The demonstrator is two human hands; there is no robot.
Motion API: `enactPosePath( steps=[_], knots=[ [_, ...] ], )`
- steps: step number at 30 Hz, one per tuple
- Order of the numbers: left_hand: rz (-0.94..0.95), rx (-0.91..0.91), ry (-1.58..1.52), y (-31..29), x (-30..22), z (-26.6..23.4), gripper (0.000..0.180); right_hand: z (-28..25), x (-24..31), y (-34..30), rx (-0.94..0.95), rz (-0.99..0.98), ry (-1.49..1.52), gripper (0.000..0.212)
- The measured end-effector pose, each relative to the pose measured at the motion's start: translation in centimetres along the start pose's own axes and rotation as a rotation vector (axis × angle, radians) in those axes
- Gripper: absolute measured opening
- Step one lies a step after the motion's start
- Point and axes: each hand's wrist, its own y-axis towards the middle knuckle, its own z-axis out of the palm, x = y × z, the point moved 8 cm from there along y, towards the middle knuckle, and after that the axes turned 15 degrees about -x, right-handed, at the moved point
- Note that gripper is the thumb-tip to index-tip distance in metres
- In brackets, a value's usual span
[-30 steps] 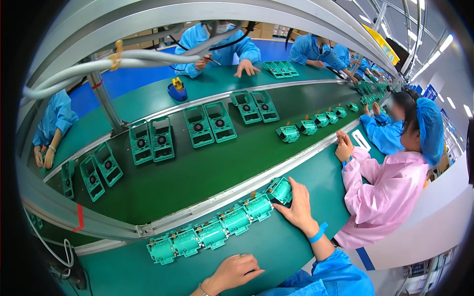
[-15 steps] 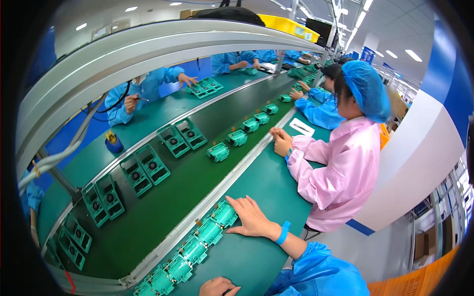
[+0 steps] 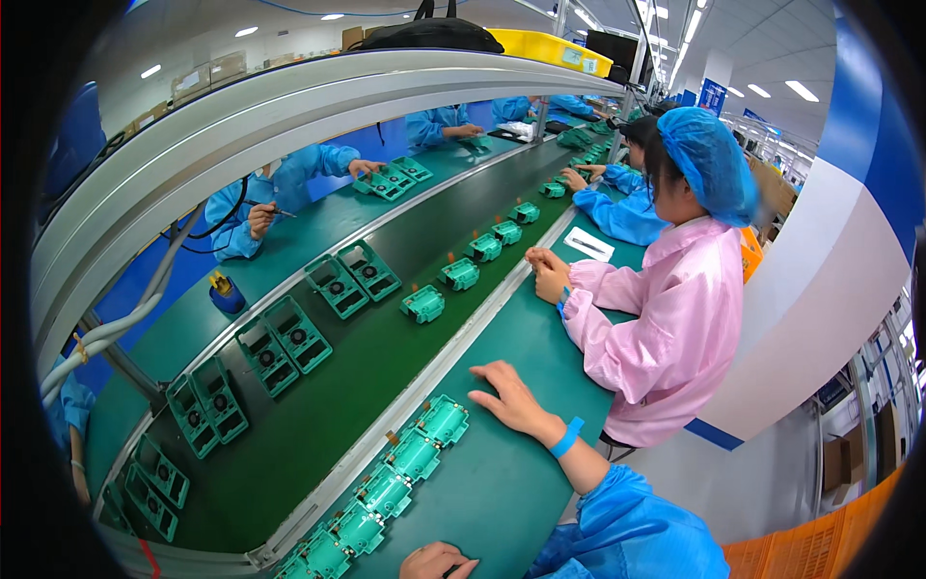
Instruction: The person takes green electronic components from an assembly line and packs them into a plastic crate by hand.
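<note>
A row of several green plastic housings runs along the near side of the green bench, beside the metal rail. My right hand, with a blue band at the wrist, is just right of the farthest housing. Its fingers are apart and hold nothing; a narrow gap separates them from that housing. At the bottom edge my left hand is partly cut off, its fingers curled together. A small dark patch shows by those fingers, but what they hold, if anything, is hidden.
Beyond the rail, a dark green belt carries flat green frames with round black parts and smaller green housings. A person in pink sits to the right. Across the belt, blue-sleeved people work. A metal beam spans above.
My right hand has let go of the farthest housing and moved off it to the right. My left hand remains curled at the lower edge. The view has shifted slightly.
</note>
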Motion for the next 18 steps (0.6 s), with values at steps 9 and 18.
enactPosePath(
  steps=[9,18],
  knots=[
    [0.028,-0.002,0.035,0.0,0.1,0.2,0.012,1.5,-1.2,-0.6,-0.035,-0.065,-0.503,0.054],
    [0.029,0.002,0.045,0.2,0.1,0.4,0.012,1.1,-1.4,-0.3,-0.040,-0.054,-0.470,0.051]
  ],
)
